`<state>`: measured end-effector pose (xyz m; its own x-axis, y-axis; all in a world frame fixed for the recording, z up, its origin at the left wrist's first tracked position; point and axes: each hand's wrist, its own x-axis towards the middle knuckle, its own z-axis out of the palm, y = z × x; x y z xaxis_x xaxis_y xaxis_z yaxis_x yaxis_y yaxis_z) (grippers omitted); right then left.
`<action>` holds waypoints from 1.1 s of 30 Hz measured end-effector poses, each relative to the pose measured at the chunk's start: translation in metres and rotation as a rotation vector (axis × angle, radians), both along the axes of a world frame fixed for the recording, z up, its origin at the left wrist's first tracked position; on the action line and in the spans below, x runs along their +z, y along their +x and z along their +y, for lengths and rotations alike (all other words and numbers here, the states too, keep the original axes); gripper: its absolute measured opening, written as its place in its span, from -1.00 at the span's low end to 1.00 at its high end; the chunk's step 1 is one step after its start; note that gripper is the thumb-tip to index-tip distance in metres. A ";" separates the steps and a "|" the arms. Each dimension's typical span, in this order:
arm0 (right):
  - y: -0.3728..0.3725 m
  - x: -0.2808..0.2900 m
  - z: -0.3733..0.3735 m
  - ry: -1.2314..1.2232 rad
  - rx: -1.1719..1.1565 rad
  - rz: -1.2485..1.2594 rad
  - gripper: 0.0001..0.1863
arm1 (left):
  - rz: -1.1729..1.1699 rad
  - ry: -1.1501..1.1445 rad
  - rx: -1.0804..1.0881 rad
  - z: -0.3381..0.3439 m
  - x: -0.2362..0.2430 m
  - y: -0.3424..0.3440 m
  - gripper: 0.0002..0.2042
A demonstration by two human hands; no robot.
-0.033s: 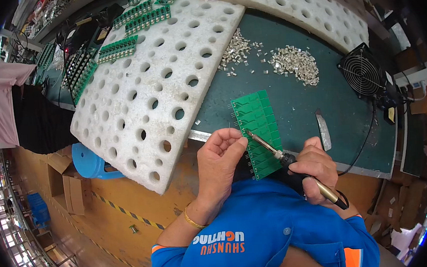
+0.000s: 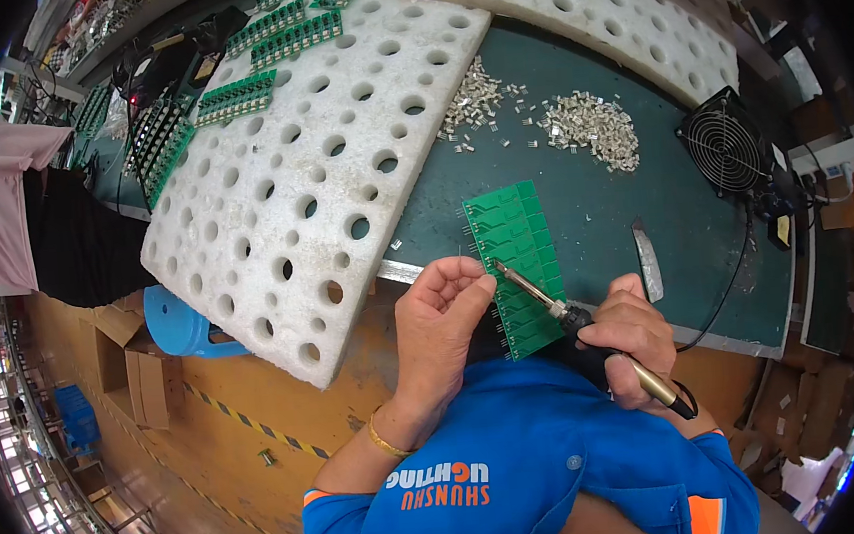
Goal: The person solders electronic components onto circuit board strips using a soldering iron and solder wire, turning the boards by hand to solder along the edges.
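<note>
A green circuit board [image 2: 520, 232] lies right of centre, the left hand [image 2: 438, 316] pinched narrow at its left edge, contents unclear, the right hand [image 2: 635, 336] gripping a soldering iron [image 2: 532, 289], slanted seemingly so the tip reaches there.

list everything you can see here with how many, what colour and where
Worktable: one, dark green, centre
Green circuit board: one, green, in front of the person
Soldering iron: one, black and metallic, over the board
Small parts: too many to count, silvery, two heaps on the table
Perforated foam sheets: at least two, white, left and top
Loaded boards: at least six, green, upper left
Fan: one, black, right
Strip: one, silvery, table's right side
Stool: one, blue, left
Co-worker's top: one, pink, far left
Bracelet: one, gold, left wrist
Hands: two, bare; left at the board's left edge, right gripping the iron
</note>
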<state>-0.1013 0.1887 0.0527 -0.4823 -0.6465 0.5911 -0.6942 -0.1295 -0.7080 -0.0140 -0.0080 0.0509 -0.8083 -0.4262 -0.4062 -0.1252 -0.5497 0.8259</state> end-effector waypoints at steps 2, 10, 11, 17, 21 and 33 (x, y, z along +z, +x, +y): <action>-0.001 -0.001 -0.001 0.008 0.005 0.009 -0.75 | 0.006 0.004 0.005 0.000 -0.001 0.000 -0.85; -0.002 -0.002 -0.002 0.017 0.015 -0.009 -0.75 | 0.011 0.003 -0.003 -0.001 -0.004 0.000 -0.84; -0.002 -0.003 -0.002 0.011 0.014 -0.011 -0.75 | 0.011 -0.003 -0.004 -0.001 -0.004 0.000 -0.84; -0.002 -0.005 -0.002 -0.009 0.001 -0.011 -0.74 | 0.025 -0.011 -0.015 -0.001 -0.005 0.001 -0.85; -0.001 -0.006 -0.001 -0.005 0.000 -0.010 -0.74 | 0.042 -0.007 -0.025 -0.002 -0.007 0.003 -0.85; 0.000 -0.003 0.000 0.067 0.005 0.075 -0.74 | 0.029 -0.077 -0.031 -0.001 -0.008 0.005 -0.85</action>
<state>-0.1013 0.1890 0.0501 -0.4349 -0.6883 0.5806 -0.7449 -0.0873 -0.6614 -0.0091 -0.0092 0.0433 -0.8326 -0.4300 -0.3492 -0.1163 -0.4807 0.8691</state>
